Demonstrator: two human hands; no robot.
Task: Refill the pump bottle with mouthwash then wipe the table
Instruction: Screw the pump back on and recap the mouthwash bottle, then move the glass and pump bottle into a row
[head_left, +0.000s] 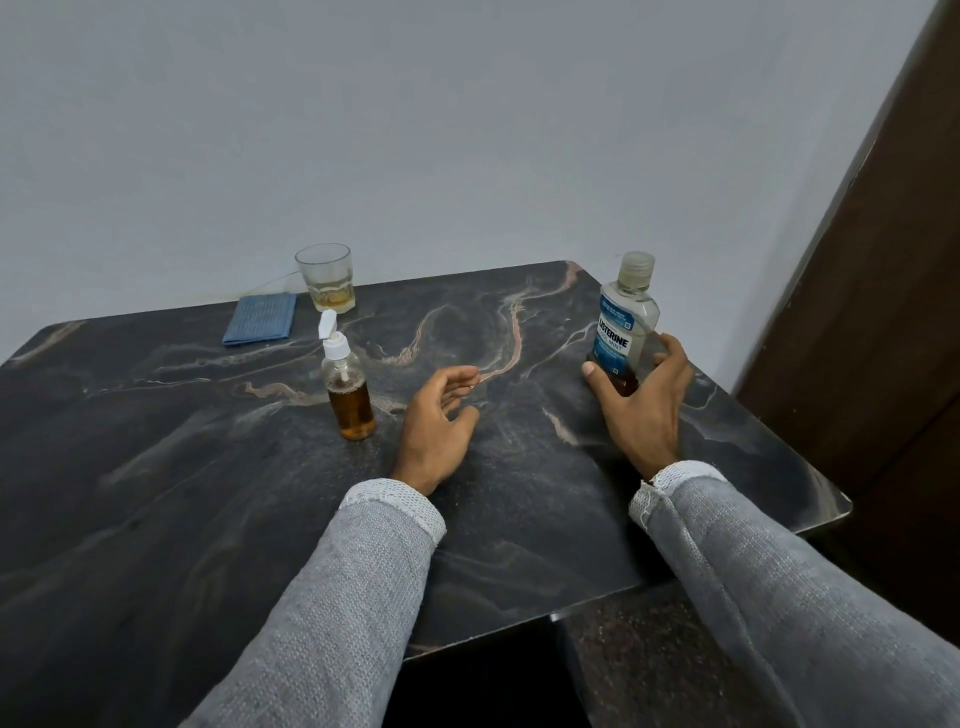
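A small clear pump bottle (349, 387) with a white pump head stands on the dark marble table (208, 493), about half full of amber liquid. My left hand (439, 428) hovers just right of it, fingers loosely curled and holding nothing. A mouthwash bottle (623, 322) with a blue label and its cap on stands upright at the right side of the table, holding only a little dark liquid at the bottom. My right hand (644, 400) is wrapped around its lower part, thumb on the left and fingers on the right.
A folded blue cloth (261, 318) lies at the back of the table by the wall. Beside it stands a glass (326, 278) with a little amber liquid. A dark wooden door (883, 312) rises at the right, past the table's edge.
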